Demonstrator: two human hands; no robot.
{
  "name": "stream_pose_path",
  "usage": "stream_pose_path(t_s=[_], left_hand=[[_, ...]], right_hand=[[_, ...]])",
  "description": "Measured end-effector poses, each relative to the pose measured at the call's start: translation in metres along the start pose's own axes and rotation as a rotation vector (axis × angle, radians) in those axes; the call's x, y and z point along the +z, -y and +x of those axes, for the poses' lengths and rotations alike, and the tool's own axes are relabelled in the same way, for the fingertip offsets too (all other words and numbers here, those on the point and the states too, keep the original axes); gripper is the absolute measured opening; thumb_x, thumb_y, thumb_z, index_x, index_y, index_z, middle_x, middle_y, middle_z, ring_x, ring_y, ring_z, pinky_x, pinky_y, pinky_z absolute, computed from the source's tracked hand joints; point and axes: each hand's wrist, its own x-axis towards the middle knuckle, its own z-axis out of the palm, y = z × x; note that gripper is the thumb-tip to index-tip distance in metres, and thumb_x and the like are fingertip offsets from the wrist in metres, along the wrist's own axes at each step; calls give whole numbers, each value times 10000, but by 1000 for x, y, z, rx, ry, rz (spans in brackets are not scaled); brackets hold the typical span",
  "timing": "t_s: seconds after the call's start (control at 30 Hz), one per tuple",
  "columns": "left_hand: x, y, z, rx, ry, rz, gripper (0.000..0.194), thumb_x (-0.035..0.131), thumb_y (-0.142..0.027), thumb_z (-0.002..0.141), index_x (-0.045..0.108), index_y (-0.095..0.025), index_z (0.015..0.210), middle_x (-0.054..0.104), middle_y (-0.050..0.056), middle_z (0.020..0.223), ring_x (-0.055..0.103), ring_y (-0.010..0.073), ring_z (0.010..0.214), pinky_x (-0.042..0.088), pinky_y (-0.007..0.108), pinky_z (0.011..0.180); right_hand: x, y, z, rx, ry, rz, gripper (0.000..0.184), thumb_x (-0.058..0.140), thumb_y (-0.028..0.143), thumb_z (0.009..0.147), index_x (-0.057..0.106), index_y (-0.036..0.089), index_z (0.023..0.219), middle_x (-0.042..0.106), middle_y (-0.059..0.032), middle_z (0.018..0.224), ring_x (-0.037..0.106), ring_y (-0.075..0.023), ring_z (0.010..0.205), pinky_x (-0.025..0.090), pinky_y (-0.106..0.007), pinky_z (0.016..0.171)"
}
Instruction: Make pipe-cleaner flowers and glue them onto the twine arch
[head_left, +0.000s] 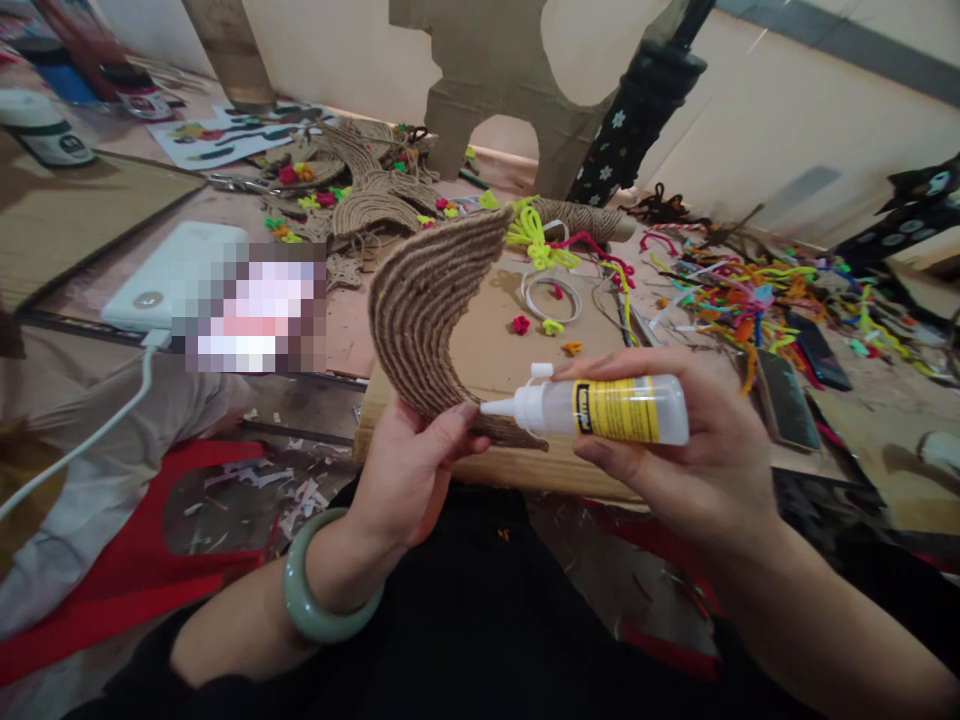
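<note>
My left hand (pixel 412 470) grips the lower end of a curved, crescent-shaped piece wrapped in brown jute twine (pixel 427 310), held upright over the table edge. My right hand (pixel 675 440) is closed round a small clear glue bottle with a yellow label (pixel 607 408), held sideways. Its white nozzle points left and touches the bottom of the twine piece, close to my left thumb. A pale green bangle (pixel 319 600) sits on my left wrist.
A cardboard sheet (pixel 495 350) lies under the work with tiny coloured flowers and a tape ring (pixel 551 295). More twine-wrapped shapes (pixel 367 190) lie behind. Bright pipe cleaners (pixel 750 290) are scattered right. A white power bank (pixel 169 270) with cable lies left; paint bottles (pixel 45 125) stand far left.
</note>
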Motion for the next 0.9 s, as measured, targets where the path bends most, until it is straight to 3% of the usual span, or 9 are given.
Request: stream_pose_path(t_s=[0.43,0.7,0.9], left_hand=[[-1,2,1,1,9,6,234,748,-130,691,633,-207,880,692,-52,823,652,70,680,534,103,505],[1,1,2,14,-35,-16,278,797,-140,623,632,-206,838,712,-52,792,664,80,642,529,94,464],[1,0,3,-11,-49,-52,298,826,-130,583,639,-202,803,695,-69,707,658,73,599,530,95,452]], right_hand=[[-4,-3,-4,29,-3,43,406,770,153,701,618,296,1050,693,7,1006,671,-196,941,572,-310,806],[-6,-8,-12,118,-152,279,346,778,172,706,660,285,1010,707,32,963,680,-129,845,573,-220,764],[-1,-20,-13,153,-337,518,307,796,228,691,670,266,968,711,36,930,672,-115,804,582,-220,730]])
